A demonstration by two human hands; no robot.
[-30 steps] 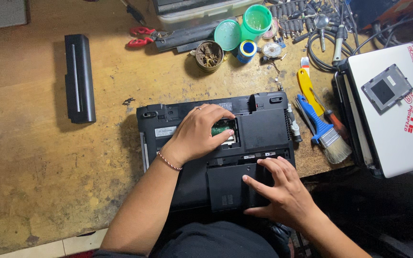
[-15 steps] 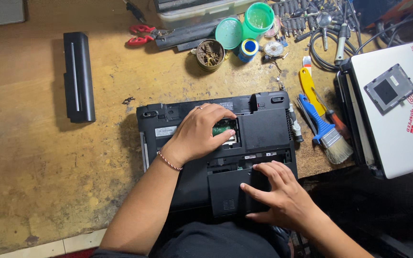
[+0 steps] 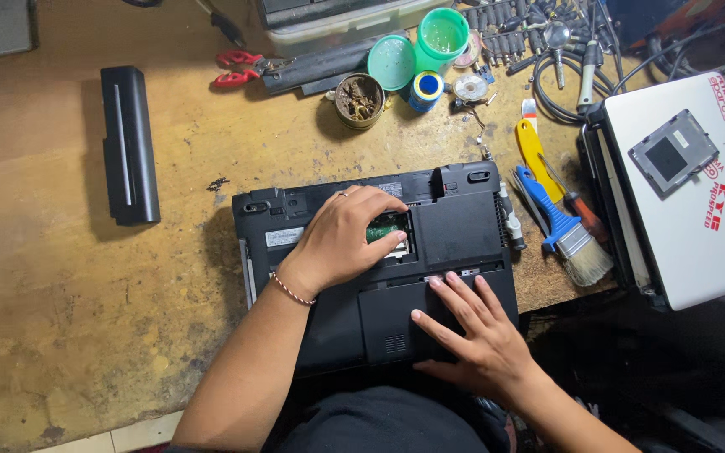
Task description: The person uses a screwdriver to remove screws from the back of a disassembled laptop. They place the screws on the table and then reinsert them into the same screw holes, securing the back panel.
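A black laptop [image 3: 463, 226] lies upside down on the wooden workbench, hanging over its near edge. My left hand [image 3: 341, 239] rests on the laptop's underside with its fingers at a small open bay where a green circuit board [image 3: 388, 226] shows. My right hand [image 3: 476, 335] lies flat with spread fingers on a black cover panel [image 3: 388, 323] near the laptop's front. Neither hand clearly holds anything.
A black laptop battery [image 3: 130, 144] lies at the left. Red-handled pliers [image 3: 241, 69], a green cup [image 3: 443, 38], a tin of small parts [image 3: 360, 101] and tool bits sit at the back. A blue-handled brush [image 3: 564, 228], a yellow tool [image 3: 533, 151] and a white closed laptop [image 3: 698, 193] lie right.
My right hand has slid slightly across the cover panel near the laptop's front. My left hand has stayed at the open bay.
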